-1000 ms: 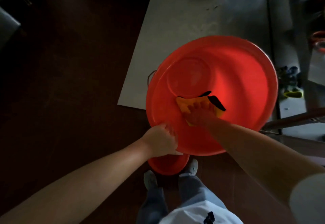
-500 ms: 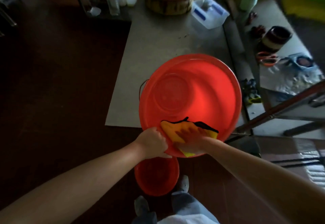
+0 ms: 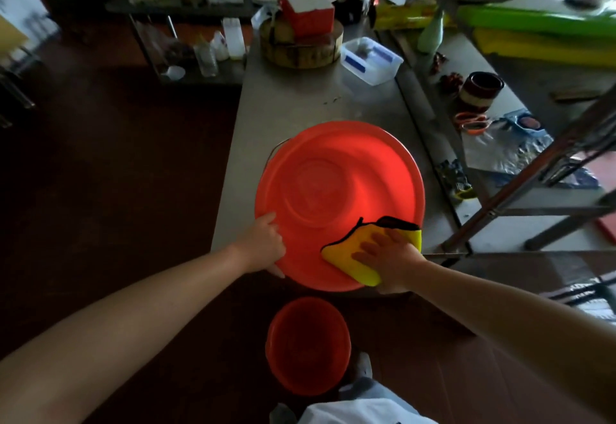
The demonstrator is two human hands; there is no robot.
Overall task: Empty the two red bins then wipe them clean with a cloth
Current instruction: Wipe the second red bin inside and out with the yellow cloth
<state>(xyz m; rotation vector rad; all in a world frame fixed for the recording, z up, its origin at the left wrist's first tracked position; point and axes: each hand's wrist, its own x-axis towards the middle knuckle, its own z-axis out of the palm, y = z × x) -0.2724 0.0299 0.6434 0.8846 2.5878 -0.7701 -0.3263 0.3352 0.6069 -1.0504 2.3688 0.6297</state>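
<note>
Steel worktop (image 3: pixel 300 107), cluttered at its far end, carries the big bin (image 3: pixel 333 173), tipped toward the person and overhanging the near edge; its inside shows empty. Below it the small bin (image 3: pixel 306 347) stands on the floor by the feet, apparently empty too, though dim. A yellow cloth (image 3: pixel 346 253) lies on the big bin's near inner wall. The left grip (image 3: pixel 263 247) is clamped on the rim, fingers inside, thumb beneath; the right grip (image 3: pixel 386 253) is spread flat, pressing the cloth. Judged stage: emptying done, big bin being wiped; whether the small bin is wiped cannot be told.
</note>
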